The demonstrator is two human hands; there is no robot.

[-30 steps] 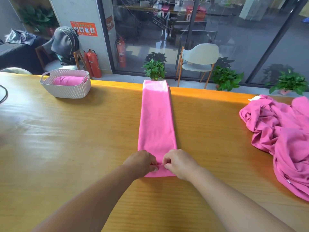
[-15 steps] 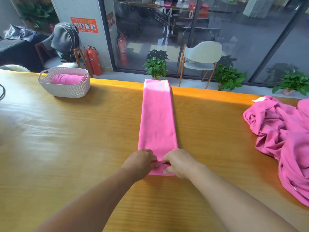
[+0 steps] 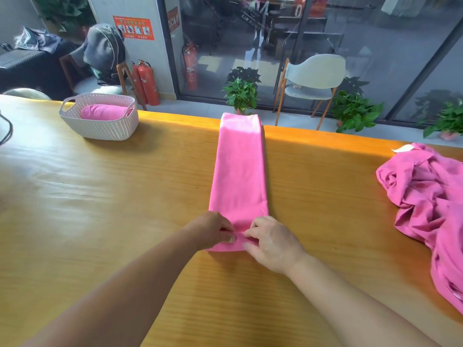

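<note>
Both hands at the near end of a folded pink towel. The left hand (image 3: 213, 230) and right hand (image 3: 269, 242) sit side by side, almost touching. The fingers of each are curled, and the thumb and fingertips pinch the towel's near end. Between the two thumbs the cloth is drawn up into a low crosswise ridge; the short stretch nearer than the ridge lies flat on the table (image 3: 100, 221). Both forearms come in over the table's near edge.

The pink towel (image 3: 239, 171) is folded lengthwise into a long, narrow strip with straight, parallel sides and a smooth, unwrinkled top. It lies across the middle of the table, at right angles to the far edge. Its far end reaches that edge, where sunlight brightens the cloth. Its near end stops well short of the near edge.

A white woven basket (image 3: 105, 128) stands toward the far left corner and holds a rolled pink towel (image 3: 104, 112). A crumpled heap of pink cloth (image 3: 431, 201) lies along the right edge, well apart from the strip, with a white label (image 3: 403, 148) at its far side. Beyond the far edge stand a pale chair (image 3: 313, 78), potted plants (image 3: 241, 93) and red fire extinguishers (image 3: 147, 82).
</note>
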